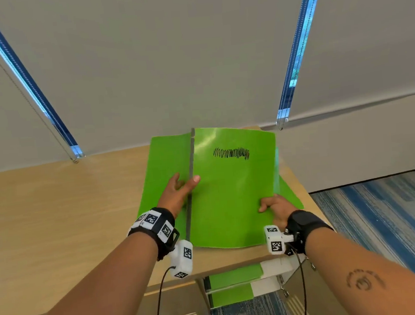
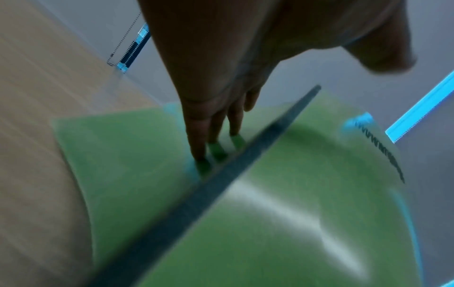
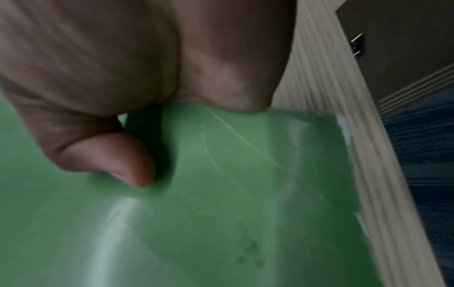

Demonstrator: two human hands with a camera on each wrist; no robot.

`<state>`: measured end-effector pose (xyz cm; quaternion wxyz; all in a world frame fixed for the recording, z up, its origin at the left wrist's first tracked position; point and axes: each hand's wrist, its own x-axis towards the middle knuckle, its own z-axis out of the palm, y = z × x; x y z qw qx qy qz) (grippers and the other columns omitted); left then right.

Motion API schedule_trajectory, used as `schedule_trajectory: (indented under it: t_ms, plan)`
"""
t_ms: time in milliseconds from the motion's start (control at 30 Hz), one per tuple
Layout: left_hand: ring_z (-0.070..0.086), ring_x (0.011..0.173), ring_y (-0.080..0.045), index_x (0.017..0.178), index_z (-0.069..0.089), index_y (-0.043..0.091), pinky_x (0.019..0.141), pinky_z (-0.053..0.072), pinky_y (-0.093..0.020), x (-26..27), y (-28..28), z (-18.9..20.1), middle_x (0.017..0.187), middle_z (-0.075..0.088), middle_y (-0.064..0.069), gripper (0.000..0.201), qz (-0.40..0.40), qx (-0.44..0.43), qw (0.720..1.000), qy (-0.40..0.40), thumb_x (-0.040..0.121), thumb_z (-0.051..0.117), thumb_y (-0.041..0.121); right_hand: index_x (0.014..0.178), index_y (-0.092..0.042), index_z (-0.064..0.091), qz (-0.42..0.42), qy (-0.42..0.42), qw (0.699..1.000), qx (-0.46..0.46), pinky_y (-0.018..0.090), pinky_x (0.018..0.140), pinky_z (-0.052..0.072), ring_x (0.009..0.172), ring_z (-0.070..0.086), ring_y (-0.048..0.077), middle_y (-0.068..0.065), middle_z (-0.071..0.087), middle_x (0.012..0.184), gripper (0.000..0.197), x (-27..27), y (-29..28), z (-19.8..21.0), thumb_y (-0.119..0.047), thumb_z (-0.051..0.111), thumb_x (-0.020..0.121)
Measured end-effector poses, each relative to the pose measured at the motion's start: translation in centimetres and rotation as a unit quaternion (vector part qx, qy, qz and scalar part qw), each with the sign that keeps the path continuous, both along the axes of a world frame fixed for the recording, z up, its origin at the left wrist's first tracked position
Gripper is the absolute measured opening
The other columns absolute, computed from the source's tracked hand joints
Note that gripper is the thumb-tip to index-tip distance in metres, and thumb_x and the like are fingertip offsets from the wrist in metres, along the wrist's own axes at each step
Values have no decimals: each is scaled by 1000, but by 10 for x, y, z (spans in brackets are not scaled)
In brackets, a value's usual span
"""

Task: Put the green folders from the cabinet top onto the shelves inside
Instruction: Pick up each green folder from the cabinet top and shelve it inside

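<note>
I hold a green folder (image 1: 232, 193) with a black scribble and a dark spine, tilted up off the wooden cabinet top (image 1: 67, 207). My right hand (image 1: 273, 206) grips its near right edge, with the thumb (image 3: 117, 161) on the cover (image 3: 221, 213) and the fingers hidden beneath. My left hand (image 1: 179, 192) straddles the spine. Its straight fingers (image 2: 213, 136) press on the green sheet (image 2: 117, 155) left of the spine, and the thumb reaches over the cover. More green folder (image 1: 288, 193) lies flat underneath at the right.
Below the cabinet's front edge, two green folders (image 1: 234, 276) (image 1: 231, 296) lie on white shelves inside. Grey window blinds with bead chains (image 1: 281, 123) hang behind the cabinet. Blue striped carpet (image 1: 382, 217) lies to the right.
</note>
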<state>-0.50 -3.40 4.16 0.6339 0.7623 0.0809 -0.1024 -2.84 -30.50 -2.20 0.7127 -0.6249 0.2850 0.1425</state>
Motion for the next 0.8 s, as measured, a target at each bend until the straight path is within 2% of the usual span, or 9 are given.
schedule_trajectory:
  t_ms: [33, 100, 167, 233, 267, 333, 467, 633, 800]
  plan:
    - [46, 131, -24, 147, 29, 23, 110, 37, -48, -3, 1, 2, 148, 42, -4, 121, -4, 2, 1000, -4, 48, 73, 76, 138, -1, 34, 21, 0, 1000, 6, 46, 100, 25, 117, 37, 30, 8, 44, 120, 97, -2, 9, 3, -2, 65, 46]
    - [62, 112, -25, 133, 50, 20, 100, 48, -49, -12, 7, 6, 128, 62, -4, 110, 2, -5, 1000, -12, 40, 83, 70, 86, -8, 54, 52, -7, 998, 33, 46, 94, 23, 102, 37, 24, 0, 42, 92, 64, -1, 27, 3, -11, 75, 26]
    - [70, 94, -30, 113, 66, 13, 89, 54, -51, -22, 17, 16, 104, 73, -10, 78, 16, -14, 1000, -17, 50, 88, 53, 67, -14, 44, 67, -22, 997, 25, 47, 97, 23, 102, 37, 21, 1, 43, 88, 40, 1, 43, 9, -14, 77, 45]
    - [70, 82, -32, 98, 70, 4, 83, 56, -52, -34, 31, 27, 92, 73, -18, 40, 33, -27, 999, -23, 67, 82, 24, 101, -13, 53, 73, -56, 996, 8, 45, 99, 26, 115, 40, 24, 7, 52, 108, 60, 1, 63, 15, -15, 77, 46]
    - [67, 78, -32, 92, 70, 2, 81, 56, -51, -40, 41, 31, 87, 71, -20, 30, 48, -41, 998, -26, 67, 78, 15, 129, -11, 43, 80, -65, 995, -5, 43, 99, 30, 121, 42, 28, 10, 49, 124, 87, -2, 75, 22, -14, 76, 48]
    - [60, 70, -28, 73, 67, 5, 75, 52, -43, -56, 59, 38, 74, 65, -16, 18, 86, -49, 994, -40, 57, 66, 15, 148, -6, 16, 87, -93, 991, -42, 36, 92, 37, 122, 43, 29, 14, 38, 136, 94, -6, 95, 30, -4, 68, 69]
    - [46, 63, -21, 56, 51, 9, 67, 37, -32, -89, 93, 30, 65, 51, -7, 12, 149, -15, 988, -41, 51, 53, 20, 149, 1, 10, 121, -123, 983, -68, 37, 106, 33, 127, 42, 27, 15, 36, 144, 85, -23, 133, 36, 3, 59, 80]
    - [43, 62, -21, 87, 50, 7, 56, 36, -30, -140, 134, -23, 73, 48, -8, 21, 229, 37, 972, -37, 67, 55, 10, 122, -4, 53, 173, -110, 976, -71, 47, 107, 39, 116, 56, 32, 10, 61, 111, 49, -67, 167, 16, 3, 61, 75]
    - [39, 58, -20, 87, 45, 8, 54, 31, -30, -201, 142, -105, 68, 42, -3, 9, 251, 82, 964, 31, 83, 50, 2, 123, -4, 52, 194, -49, 974, -106, 38, 98, 46, 103, 59, 25, 9, 64, 116, 53, -131, 170, -45, -3, 66, 71]
